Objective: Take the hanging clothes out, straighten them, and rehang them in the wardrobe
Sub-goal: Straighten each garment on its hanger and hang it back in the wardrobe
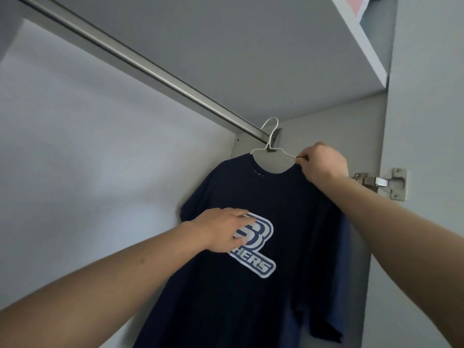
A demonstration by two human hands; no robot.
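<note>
A navy T-shirt (283, 222) with a white and blue logo hangs on a white wire hanger (270, 136) hooked over the metal rail (140, 64) at its right end. My right hand (324, 163) pinches the hanger's right shoulder and the shirt collar there. My left hand (223, 228) lies flat on the shirt's chest with straight fingers, covering part of the logo. A second blue garment (337, 292) shows behind the shirt's right edge.
The wardrobe's grey back wall (88, 151) fills the left. A shelf (361, 41) runs overhead at the top right. A metal door hinge (384, 182) sits on the right side panel, close to my right forearm.
</note>
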